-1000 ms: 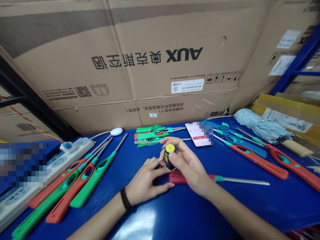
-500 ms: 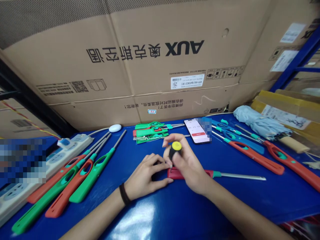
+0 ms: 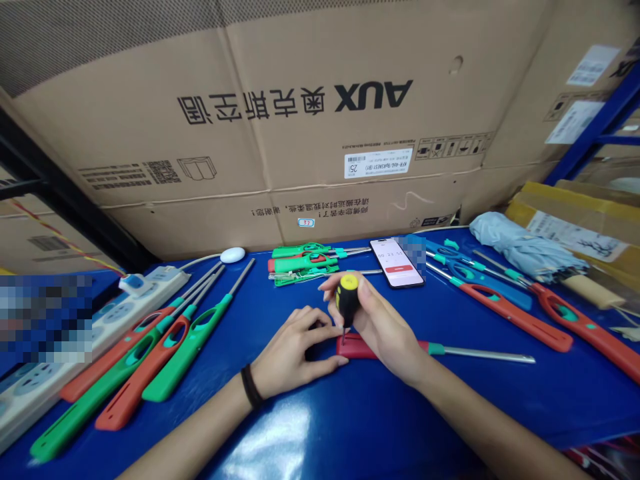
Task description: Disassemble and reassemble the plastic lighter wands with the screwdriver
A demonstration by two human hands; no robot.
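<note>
A red long-nosed gas lighter (image 3: 360, 346) lies flat on the blue tabletop, its metal tube pointing right. My left hand (image 3: 295, 347) is closed at the lighter's handle end, thumb on the near side and forefinger on the far side. In my right hand (image 3: 387, 327) is a stubby screwdriver (image 3: 349, 297) with a black and yellow handle, held between thumb and fingers. It stands nearly upright, and its tip meets the lighter near the left end. My right hand covers the lighter's middle.
Red and green lighters (image 3: 190, 340) lie at left beside a white power strip (image 3: 120, 317). Opened green lighter pieces (image 3: 305, 263) and a phone (image 3: 397, 262) lie behind my hands. More lighters (image 3: 515, 317) and a folded umbrella (image 3: 525, 243) are at right. A large carton (image 3: 300, 153) stands behind.
My right thumb has moved from the near side of the screwdriver handle to its right side, showing more of the handle. My left hand still holds the lighter's end; the view shifted slightly.
</note>
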